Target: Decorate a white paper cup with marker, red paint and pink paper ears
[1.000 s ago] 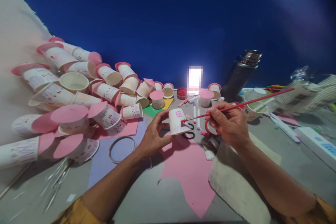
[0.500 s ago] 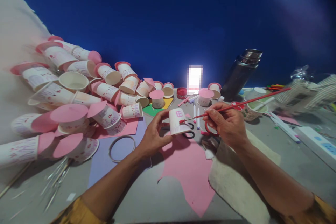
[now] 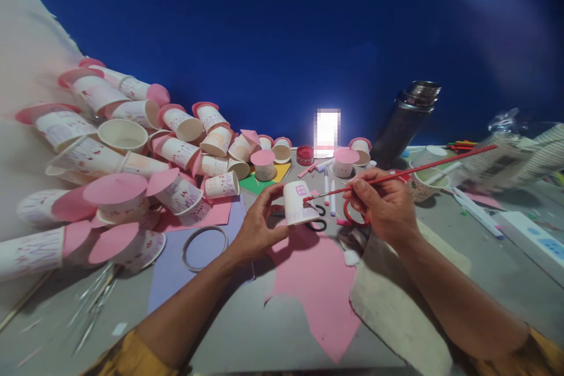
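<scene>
My left hand [image 3: 257, 224] grips an upturned white paper cup [image 3: 296, 203] that bears a small pink window. My right hand [image 3: 382, 207] pinches a long red paintbrush [image 3: 405, 172]; its tip rests against the cup's side just right of the window. Both hands hover above a pink paper sheet [image 3: 321, 294] on the grey table [image 3: 247, 335]. Black scissors [image 3: 318, 218] lie just behind the cup.
A heap of decorated paper cups [image 3: 132, 170] with pink lids fills the left. A ring [image 3: 205, 248] lies on lilac paper. A red paint jar [image 3: 305, 155], markers [image 3: 329, 190], a steel flask [image 3: 405, 120], stacked cups [image 3: 520, 158] and a white box [image 3: 533, 241] stand behind and right.
The brush tip has shifted slightly up the cup's side, from below the window to beside it. The cup and my left hand have barely moved.
</scene>
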The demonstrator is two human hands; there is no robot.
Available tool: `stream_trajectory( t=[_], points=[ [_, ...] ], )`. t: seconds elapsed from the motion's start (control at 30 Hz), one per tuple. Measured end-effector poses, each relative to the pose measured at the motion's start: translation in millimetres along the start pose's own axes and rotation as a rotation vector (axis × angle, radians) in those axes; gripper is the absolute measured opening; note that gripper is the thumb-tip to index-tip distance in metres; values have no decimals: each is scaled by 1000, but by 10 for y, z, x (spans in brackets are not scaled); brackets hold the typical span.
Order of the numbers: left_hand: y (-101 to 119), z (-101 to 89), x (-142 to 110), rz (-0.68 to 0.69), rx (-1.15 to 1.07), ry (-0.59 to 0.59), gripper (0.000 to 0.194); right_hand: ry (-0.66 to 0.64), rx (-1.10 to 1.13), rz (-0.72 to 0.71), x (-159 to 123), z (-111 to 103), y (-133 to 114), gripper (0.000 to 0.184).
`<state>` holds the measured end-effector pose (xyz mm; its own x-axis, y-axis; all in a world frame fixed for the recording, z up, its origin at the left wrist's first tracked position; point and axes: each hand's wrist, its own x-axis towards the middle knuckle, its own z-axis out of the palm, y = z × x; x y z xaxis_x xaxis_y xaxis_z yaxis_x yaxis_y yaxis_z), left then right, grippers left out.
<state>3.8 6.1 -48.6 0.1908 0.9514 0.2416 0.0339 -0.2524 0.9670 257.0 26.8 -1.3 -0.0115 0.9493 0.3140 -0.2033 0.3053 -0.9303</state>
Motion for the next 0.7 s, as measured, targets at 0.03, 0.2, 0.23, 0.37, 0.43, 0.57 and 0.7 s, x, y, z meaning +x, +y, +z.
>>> stream_trajectory(
  t=[0.03,0.2,0.23,0.37,0.43,0.57,0.7],
  points=[
    [-3,-1,1,0,-1,-2,72,-1,-2,-2,6,-1,1,33],
    [8,5,-3,-4,-4,3,72,0,-1,10,25,15,-25,35],
    [12,6,-5,-6,-4,2,72,6,14,14,25,20,-32,36],
    [28,11,-4,-3,-4,-6,72,5,36,28,13,28,-38,37],
    [37,14,-1,-8,-4,-5,72,-7,16,38,3,23,-25,34],
    [47,22,2,-22,-1,3,71,-12,0,35,-7,13,-2,32],
    [45,25,-2,-21,10,3,71,-7,-14,23,-2,22,1,34]
  ],
)
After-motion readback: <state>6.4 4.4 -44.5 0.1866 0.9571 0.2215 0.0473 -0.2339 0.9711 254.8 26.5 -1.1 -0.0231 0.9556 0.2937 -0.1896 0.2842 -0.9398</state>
